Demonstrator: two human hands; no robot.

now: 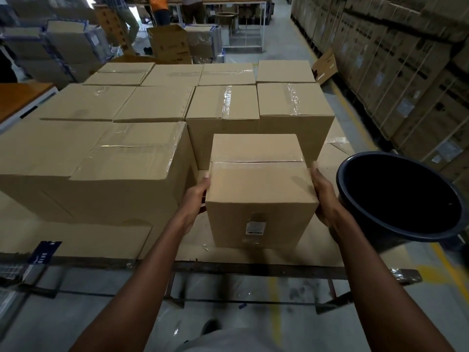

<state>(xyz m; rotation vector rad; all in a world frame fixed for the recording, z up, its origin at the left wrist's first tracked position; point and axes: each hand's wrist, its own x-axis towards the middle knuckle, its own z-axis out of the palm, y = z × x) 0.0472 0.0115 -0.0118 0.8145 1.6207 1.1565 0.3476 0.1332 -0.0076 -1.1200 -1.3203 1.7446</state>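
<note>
A small taped cardboard box [258, 189] with a white label on its near face stands on the cardboard-covered platform [101, 242]. My left hand [196, 196] presses flat against the box's left side, thumb up along the edge. On the right side my right hand [323, 196] does the same, fingers straight. The box sits in front of larger sealed cartons [223, 110].
Several large taped cartons [101, 153] fill the platform to the left and behind. A dark round bin [401, 196] stands at the right, close to my right wrist. Stacked cartons [406, 59] line the right aisle. People stand at a far table [157, 8].
</note>
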